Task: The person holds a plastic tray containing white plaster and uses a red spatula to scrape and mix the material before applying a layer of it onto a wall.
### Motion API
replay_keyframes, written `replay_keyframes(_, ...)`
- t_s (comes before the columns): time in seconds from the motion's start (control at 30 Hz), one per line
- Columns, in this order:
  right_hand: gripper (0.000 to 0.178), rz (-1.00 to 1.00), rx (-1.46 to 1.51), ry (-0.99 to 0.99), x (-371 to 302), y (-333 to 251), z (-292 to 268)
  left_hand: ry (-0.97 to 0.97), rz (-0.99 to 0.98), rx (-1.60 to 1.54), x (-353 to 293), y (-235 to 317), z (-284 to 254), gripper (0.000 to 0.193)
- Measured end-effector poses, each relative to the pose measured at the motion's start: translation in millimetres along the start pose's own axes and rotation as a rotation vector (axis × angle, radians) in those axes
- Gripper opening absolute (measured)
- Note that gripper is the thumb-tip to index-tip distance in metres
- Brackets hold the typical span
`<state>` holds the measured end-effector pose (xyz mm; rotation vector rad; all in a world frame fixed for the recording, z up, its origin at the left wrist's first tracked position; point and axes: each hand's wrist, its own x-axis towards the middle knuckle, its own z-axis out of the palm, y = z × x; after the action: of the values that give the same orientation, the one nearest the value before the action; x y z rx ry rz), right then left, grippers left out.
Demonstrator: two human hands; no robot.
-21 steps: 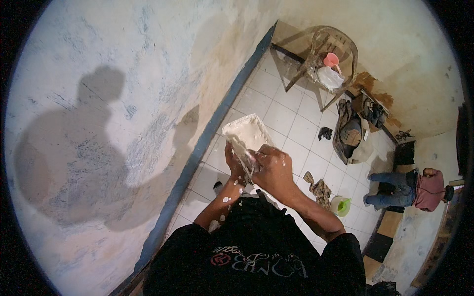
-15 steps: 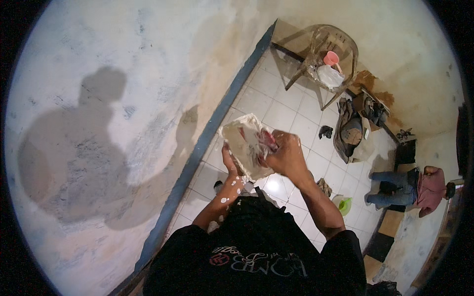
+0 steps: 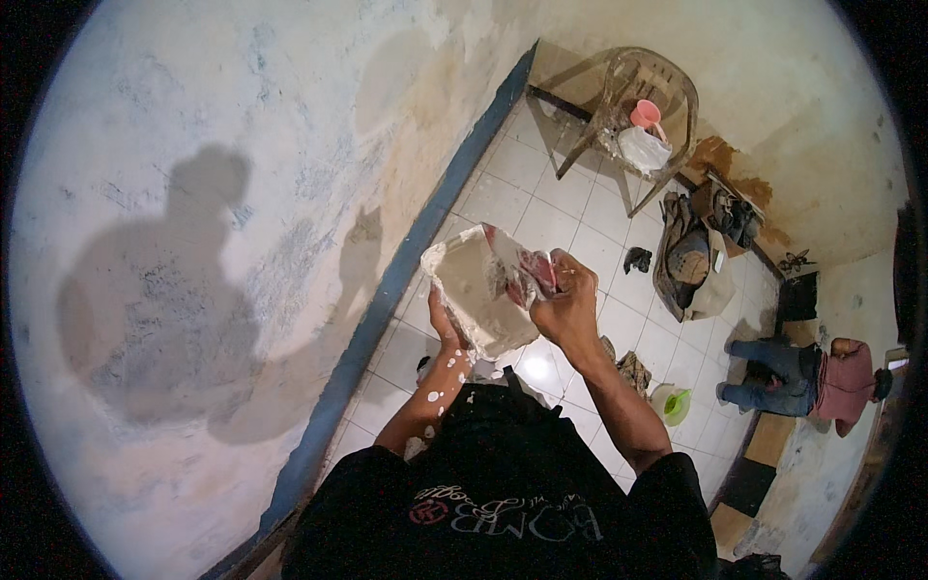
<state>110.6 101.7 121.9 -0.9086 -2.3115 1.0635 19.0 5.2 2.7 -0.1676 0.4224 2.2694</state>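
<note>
My left hand (image 3: 445, 321) supports a pale, paste-crusted tub (image 3: 432, 259) from its left side and underneath. Whitish paste (image 3: 468, 282) coats the inside of the tub. White splashes dot my left wrist and forearm. In my right hand (image 3: 572, 307) is a flat scraper (image 3: 510, 259), red in parts and smeared with white, gripped at the tub's right side. The scraper lies over the tub's opening; its lower edge is hard to separate from the paste.
A patchy whitish wall (image 3: 193, 106) with a blue band (image 3: 406, 261) rises on my left. On a chair (image 3: 619, 87) sit a pink dipper (image 3: 646, 114) and a white plastic bag (image 3: 643, 152). Sacks (image 3: 686, 256), a green item in a bucket (image 3: 677, 404) and another person (image 3: 841, 382) are right.
My right hand has shifted slightly right with the scraper, exposing more paste in the tub. The tub has moved slightly left. The other person's arm has changed position.
</note>
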Motion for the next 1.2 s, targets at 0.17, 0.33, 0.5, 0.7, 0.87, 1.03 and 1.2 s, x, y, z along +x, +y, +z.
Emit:
replay_keyframes(0.17,0.019,-0.408,-0.149,0.076,-2.9,-19.2,0.1,0.003,-0.006,0.012,-0.4,-4.7,-21.9,0.072)
replay_keyframes(0.33,0.017,0.110,-0.095,-0.117,27.9,-5.7,-16.8,-0.043,-0.019,0.022,-6.8,-2.0,-12.5,0.067)
replay_keyframes(0.5,0.023,0.066,-0.256,-0.250,49.7,-3.0,-26.8,-0.123,-0.046,-0.047,0.4,3.7,-5.3,0.074)
replay_keyframes(0.7,0.022,0.105,-0.014,-0.278,53.8,13.2,-47.0,-0.169,-0.088,-0.079,3.5,10.1,4.9,0.072)
replay_keyframes(0.87,0.017,0.177,0.200,-0.208,47.9,7.5,-52.2,-0.204,-0.134,-0.098,3.7,17.5,9.4,0.071)
replay_keyframes(1.03,0.012,0.177,0.280,-0.132,40.1,-9.4,-58.2,-0.228,-0.171,-0.113,1.4,25.4,10.5,0.069)
replay_keyframes(1.2,0.012,0.064,0.389,-0.145,30.7,-10.6,-66.1,-0.255,-0.237,-0.133,-10.9,34.6,1.7,0.068)
